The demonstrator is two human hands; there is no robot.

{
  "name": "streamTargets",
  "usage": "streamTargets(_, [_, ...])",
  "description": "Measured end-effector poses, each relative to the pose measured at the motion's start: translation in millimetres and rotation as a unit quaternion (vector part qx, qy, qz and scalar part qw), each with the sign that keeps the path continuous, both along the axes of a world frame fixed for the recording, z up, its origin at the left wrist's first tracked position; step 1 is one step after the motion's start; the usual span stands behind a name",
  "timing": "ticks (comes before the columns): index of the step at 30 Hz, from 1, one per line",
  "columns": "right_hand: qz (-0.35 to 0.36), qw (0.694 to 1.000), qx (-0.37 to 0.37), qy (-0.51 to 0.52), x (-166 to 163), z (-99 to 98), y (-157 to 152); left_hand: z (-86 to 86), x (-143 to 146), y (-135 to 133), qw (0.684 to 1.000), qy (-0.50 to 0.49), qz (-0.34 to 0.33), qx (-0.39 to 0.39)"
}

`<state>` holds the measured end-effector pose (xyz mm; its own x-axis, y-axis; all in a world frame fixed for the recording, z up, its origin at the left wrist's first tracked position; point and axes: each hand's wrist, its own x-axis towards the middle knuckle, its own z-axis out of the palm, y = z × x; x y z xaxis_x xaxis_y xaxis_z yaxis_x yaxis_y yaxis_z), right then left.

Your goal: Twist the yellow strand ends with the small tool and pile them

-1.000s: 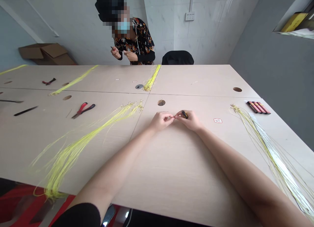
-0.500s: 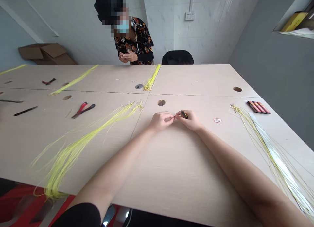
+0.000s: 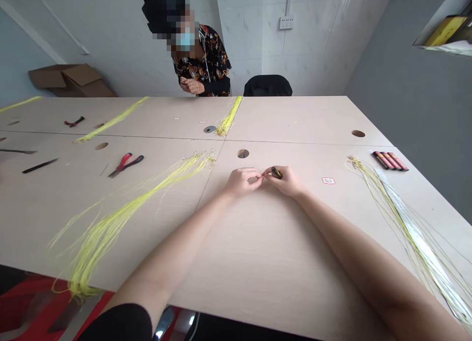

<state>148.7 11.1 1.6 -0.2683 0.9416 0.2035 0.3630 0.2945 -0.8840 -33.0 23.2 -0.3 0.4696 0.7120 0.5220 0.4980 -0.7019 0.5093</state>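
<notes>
My left hand (image 3: 240, 183) and my right hand (image 3: 288, 183) meet at their fingertips above the middle of the table. The left thumb and forefinger are pinched together; whatever lies between them is too small to make out. In my right hand sits a short black stick-like object with a yellow mark (image 3: 276, 172), its end poking up past the fingers. The right fingertips press close to the left ones. A small red-edged white label (image 3: 328, 181) lies right of my right hand. Left of my left hand is a bundle of yellow threads (image 3: 147, 193).
Red-handled pliers (image 3: 125, 165) and a thin black tool (image 3: 40, 165) lie at left. At right are several red-and-black tubes (image 3: 391, 161) and a second thread bundle (image 3: 396, 208) beside a white strip. A round hole (image 3: 243, 154) opens beyond my hands. Across the table stands a co-worker (image 3: 202, 61).
My hands stay pinched together in the same place. The co-worker's hands have shifted slightly. The view has moved a very little.
</notes>
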Motion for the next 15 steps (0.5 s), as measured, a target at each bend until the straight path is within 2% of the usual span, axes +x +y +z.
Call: streamTargets(15, [0.006, 1.0, 0.005, 0.006, -0.7, -0.2, 0.9, 3.2, -0.4, -0.5, 0.999, -0.002, 0.003, -0.054])
